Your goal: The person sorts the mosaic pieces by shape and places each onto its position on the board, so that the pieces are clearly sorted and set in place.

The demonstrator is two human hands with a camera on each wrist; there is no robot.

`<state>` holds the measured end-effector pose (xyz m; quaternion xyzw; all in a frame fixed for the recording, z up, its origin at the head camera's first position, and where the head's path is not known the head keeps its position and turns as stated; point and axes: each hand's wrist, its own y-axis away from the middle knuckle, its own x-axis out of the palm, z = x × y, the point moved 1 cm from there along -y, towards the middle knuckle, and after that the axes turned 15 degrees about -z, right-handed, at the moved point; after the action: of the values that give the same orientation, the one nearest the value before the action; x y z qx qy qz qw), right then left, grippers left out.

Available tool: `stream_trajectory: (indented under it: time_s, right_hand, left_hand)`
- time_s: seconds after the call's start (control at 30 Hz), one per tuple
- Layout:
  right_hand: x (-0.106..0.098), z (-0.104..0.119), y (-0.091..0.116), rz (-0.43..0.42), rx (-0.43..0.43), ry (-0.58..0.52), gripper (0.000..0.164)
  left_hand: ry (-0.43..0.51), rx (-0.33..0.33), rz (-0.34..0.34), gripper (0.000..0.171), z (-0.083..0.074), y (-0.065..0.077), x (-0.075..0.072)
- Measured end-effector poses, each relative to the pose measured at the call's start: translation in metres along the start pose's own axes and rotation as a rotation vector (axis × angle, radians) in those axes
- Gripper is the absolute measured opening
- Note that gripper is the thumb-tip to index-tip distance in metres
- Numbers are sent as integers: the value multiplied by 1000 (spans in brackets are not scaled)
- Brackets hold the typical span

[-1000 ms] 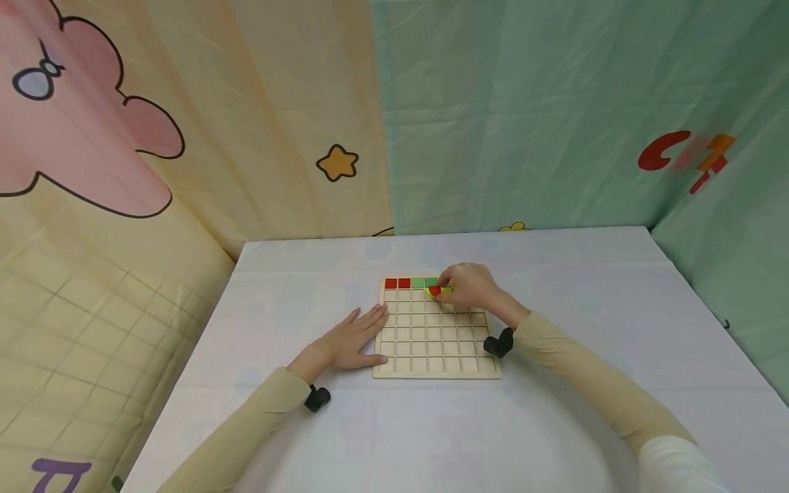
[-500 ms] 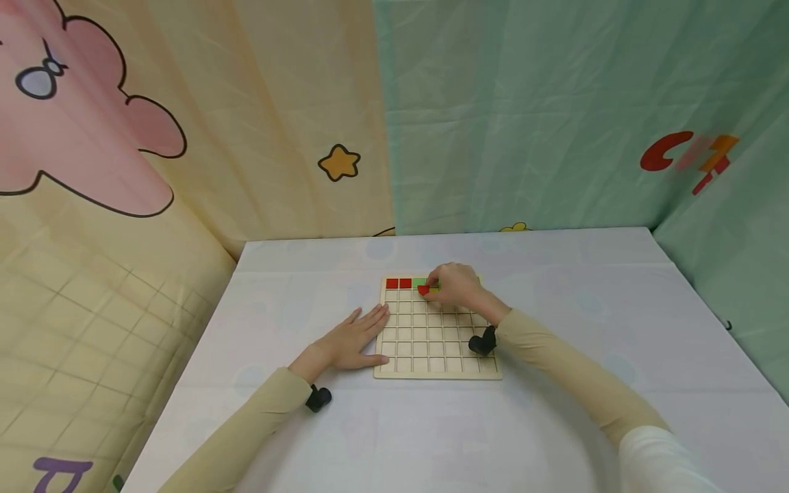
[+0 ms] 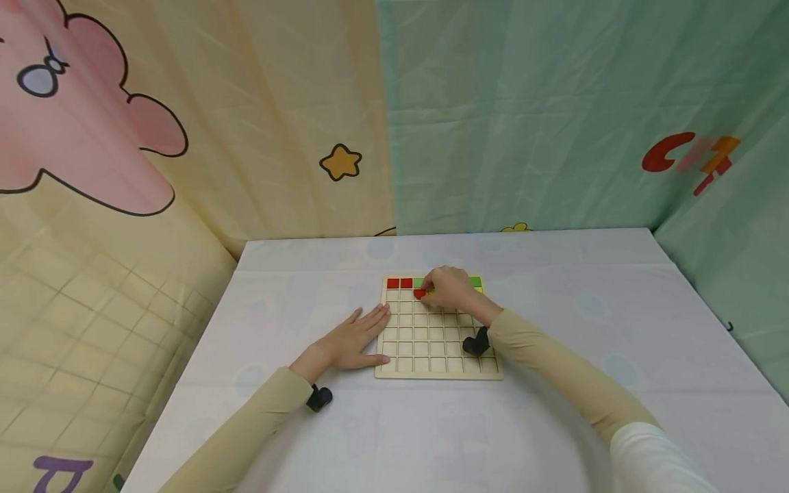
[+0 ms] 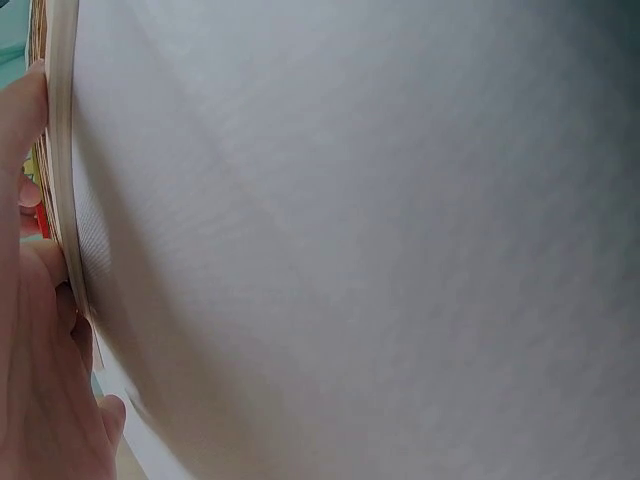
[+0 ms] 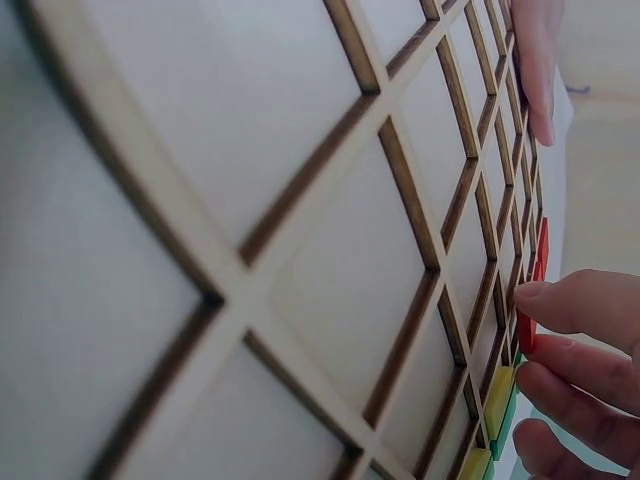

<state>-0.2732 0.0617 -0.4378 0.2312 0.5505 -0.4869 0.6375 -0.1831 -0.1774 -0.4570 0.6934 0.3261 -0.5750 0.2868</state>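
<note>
A wooden grid board lies on the table. My left hand rests on its left edge with spread fingers; the left wrist view shows the fingers over the board's rim. My right hand pinches a small red tile between thumb and fingers, in the second row near the third column. In the right wrist view that red tile stands tilted at the cells. Two red tiles and a green tile lie in the back row. My right hand hides part of that row.
Another green tile sits at the back right of the board, with a yellow tile partly visible in front. Yellow tiles show beside my right fingers. The white-covered table ends at hanging curtains.
My right hand has moved left along the back of the board with the red tile, uncovering a green tile at the right. My left hand has stayed put.
</note>
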Motion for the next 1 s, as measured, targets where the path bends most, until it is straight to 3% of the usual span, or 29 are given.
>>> stream_trajectory:
  time_s: [1.0]
  right_hand:
    - [-4,3,3,-60,11,-15,20]
  left_hand:
    - [-6,-5,18,93,-2,-1,-3]
